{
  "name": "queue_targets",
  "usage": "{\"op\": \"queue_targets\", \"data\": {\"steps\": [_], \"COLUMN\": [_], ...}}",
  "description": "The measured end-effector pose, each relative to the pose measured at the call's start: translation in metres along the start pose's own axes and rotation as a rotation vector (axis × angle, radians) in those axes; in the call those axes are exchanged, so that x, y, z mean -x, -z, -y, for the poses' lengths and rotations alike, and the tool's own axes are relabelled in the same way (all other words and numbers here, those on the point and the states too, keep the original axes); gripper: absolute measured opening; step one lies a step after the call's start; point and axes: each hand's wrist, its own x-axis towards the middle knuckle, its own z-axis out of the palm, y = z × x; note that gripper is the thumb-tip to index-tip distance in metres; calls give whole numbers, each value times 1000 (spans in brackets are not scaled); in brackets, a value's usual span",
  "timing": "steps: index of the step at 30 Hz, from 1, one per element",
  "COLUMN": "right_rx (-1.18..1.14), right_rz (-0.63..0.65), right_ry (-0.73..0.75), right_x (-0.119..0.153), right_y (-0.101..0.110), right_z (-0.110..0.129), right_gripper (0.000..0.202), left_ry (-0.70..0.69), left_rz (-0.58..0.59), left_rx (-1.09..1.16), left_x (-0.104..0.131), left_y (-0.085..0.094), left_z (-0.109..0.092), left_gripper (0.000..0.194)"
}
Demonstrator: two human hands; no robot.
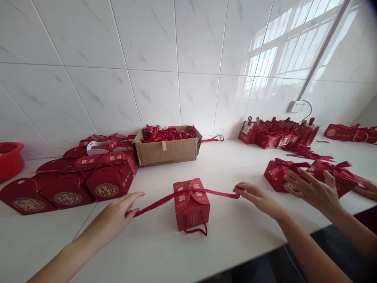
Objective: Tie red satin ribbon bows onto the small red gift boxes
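In front of me on the white counter stands a small red gift box [193, 206] with gold lettering and a red cord handle hanging down its near side. A red ribbon [157, 203] runs across the top of the box and stretches out to both sides. My left hand [122, 212] is closed on the ribbon's left end, left of the box. To the right, my right hand [257, 196] pinches the other end between thumb and fingers. Neither hand touches the box itself.
Behind the box, a cardboard carton [167, 151] holds tangled red ribbons. Larger red boxes [108, 182] line the left, near a red basin [10, 161]. At right, a co-worker's hand [315, 192] is by bow-tied boxes [275, 177]; more small boxes [268, 140] sit beyond.
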Motion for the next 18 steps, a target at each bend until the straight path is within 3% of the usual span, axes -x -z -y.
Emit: {"op": "queue_targets", "data": {"steps": [2, 5, 7, 8, 10, 14, 18], "right_rx": [-61, -40, 55, 95, 119, 152, 177], "right_rz": [-43, -283, -377, -347, -163, 145, 244], "right_ry": [-23, -17, 71, 143, 267, 388, 410], "right_x": [-3, -11, -18, -22, -29, -44, -54], "right_y": [-4, -8, -15, -20, -32, -54, -63], "right_z": [2, 13, 27, 36, 54, 80, 84], "right_gripper": [30, 42, 45, 44, 47, 67, 66], "left_ry": [-63, -124, -114, -106, -87, -96, -103], "left_rz": [-41, -109, -103, -87, -58, -44, -51], "left_rx": [26, 96, 202, 268, 389, 469, 469], "left_x": [-4, -15, -21, -24, -28, -32, -32], "left_y": [-2, 0, 0, 0, -4, -13, -18], "left_z": [-15, -47, -70, -81, -100, -122, -126], "left_gripper": [27, 20, 22, 24, 25, 24, 22]}}
